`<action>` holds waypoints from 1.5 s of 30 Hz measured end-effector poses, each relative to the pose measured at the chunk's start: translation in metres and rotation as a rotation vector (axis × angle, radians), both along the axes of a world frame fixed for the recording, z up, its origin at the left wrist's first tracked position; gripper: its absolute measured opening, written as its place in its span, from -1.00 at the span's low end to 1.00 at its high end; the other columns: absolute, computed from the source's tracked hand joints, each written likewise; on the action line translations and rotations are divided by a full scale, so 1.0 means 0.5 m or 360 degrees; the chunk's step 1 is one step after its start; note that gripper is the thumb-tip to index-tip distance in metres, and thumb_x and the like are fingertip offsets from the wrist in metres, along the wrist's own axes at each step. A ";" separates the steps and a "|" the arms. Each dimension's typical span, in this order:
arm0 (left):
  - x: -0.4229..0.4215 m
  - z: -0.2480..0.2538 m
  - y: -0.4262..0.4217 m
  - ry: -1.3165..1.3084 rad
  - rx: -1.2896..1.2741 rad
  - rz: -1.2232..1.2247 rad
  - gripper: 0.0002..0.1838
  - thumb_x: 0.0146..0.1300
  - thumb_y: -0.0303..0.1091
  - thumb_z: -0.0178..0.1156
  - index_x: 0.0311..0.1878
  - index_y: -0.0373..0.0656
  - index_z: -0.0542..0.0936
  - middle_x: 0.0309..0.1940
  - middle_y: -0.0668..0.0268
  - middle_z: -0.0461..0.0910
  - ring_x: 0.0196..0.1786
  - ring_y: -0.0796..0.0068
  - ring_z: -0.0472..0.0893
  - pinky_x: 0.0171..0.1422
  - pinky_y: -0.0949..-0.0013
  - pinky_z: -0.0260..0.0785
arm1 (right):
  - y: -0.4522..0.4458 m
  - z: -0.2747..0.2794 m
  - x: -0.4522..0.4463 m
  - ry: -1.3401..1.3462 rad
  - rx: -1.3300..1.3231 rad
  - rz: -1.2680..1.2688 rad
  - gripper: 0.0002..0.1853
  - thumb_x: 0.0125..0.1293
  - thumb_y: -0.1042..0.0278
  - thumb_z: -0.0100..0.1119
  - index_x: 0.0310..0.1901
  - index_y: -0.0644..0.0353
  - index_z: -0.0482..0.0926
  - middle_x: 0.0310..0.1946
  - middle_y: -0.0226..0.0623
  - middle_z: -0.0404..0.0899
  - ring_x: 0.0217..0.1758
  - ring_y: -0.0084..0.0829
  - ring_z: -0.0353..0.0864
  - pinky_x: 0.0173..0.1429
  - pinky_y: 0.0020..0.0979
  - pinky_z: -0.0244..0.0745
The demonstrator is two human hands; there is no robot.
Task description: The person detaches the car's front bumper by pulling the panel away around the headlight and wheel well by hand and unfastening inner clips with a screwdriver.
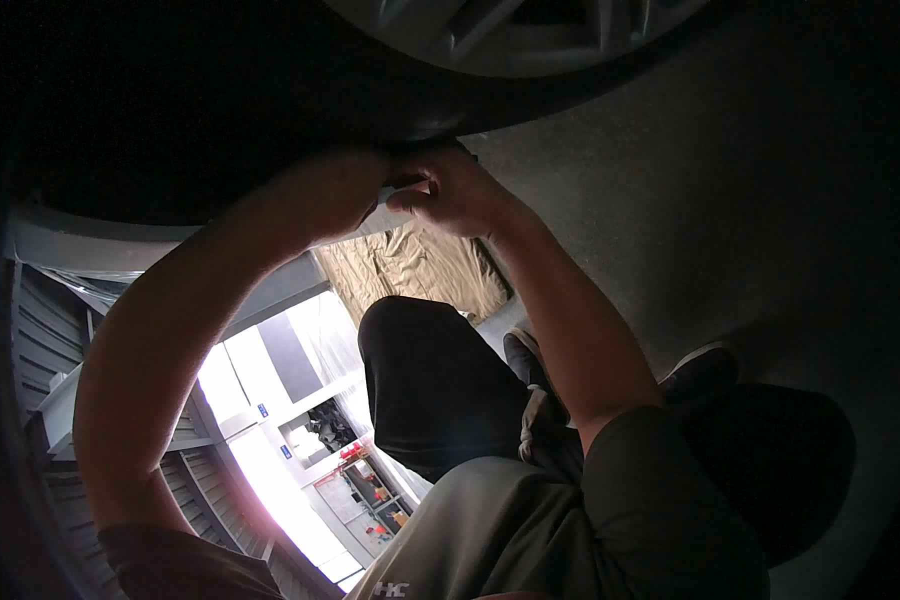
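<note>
- Reaching toward 11 o'clock of the view, both bare arms bend inward, and the hands meet beneath the dark tire (440, 112).
- Left hand (345, 190): largely in shadow, wrist bent; cannot tell whether its fingers are spread or pinching.
- Right hand (455, 195): fingers curled, thumb bent toward them with a small dark gap between; cannot tell whether anything is pinched.
- Pale piece (384, 195): small, located between the two hands at 11 o'clock; its shape is too obscured to identify.
- Wheel (530, 40): spoked, grey, at 12 to 1 o'clock, set within the tire, above the hands.
- Tan cloth (420, 270): wrinkled, near the center of the view, below the hands.
- Floor (640, 210): dark grey, dimly lit, at 2 o'clock.
- Black-clad knee (420, 390): bent, at 6 to 7 o'clock, just beside the tan cloth.
- Shoes: one (525, 360) at 4 o'clock, a second (705, 368) just past 3 o'clock, both dark with pale edges.
- Shelf (375, 490): at 7 o'clock in the background, bearing small red and orange items.
</note>
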State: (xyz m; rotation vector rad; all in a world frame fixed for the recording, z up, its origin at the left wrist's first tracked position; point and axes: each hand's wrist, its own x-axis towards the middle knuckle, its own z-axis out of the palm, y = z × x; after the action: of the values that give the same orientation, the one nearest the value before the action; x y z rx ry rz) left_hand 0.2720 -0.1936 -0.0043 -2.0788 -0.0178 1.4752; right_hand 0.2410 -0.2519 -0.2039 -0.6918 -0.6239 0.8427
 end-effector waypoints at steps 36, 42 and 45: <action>0.011 -0.049 0.041 0.0046 0.0035 0.0411 -0.65 0.42 -0.45 0.21 0.24 -0.20 0.67 -0.06 -0.09 0.77 -0.17 0.01 0.79 -0.06 0.04 0.66 | 0.039 -0.030 -0.090 -0.0281 -0.0135 -0.0960 -0.69 0.31 0.12 0.45 0.00 0.07 0.73 0.01 -0.30 0.73 0.20 -0.17 0.60 0.37 -0.10 0.23; 0.009 -0.058 0.035 -0.0036 0.0013 0.0349 -0.66 0.36 -0.40 0.39 0.18 -0.18 0.72 -0.05 0.02 0.80 -0.09 0.13 0.80 -0.01 0.13 0.66 | 0.046 -0.034 -0.095 -0.0347 -0.0134 -0.1044 -0.66 0.31 0.06 0.48 -0.01 0.06 0.74 0.03 -0.28 0.71 0.23 -0.17 0.55 0.39 -0.08 0.21; 0.014 -0.055 0.020 0.0004 0.0107 0.0345 -0.65 0.35 -0.34 0.43 0.18 -0.15 0.73 -0.04 0.03 0.80 -0.06 0.13 0.80 0.03 0.12 0.65 | 0.053 -0.037 -0.100 -0.0373 -0.0149 -0.1092 -0.65 0.32 0.03 0.48 -0.02 0.06 0.73 0.03 -0.28 0.70 0.23 -0.17 0.53 0.39 -0.08 0.21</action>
State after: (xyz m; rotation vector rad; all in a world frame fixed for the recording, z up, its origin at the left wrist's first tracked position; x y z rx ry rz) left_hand 0.2789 -0.1835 -0.0319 -2.0722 -0.2967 1.5804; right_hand 0.1911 -0.2255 -0.2222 -1.0195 -0.5044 0.1542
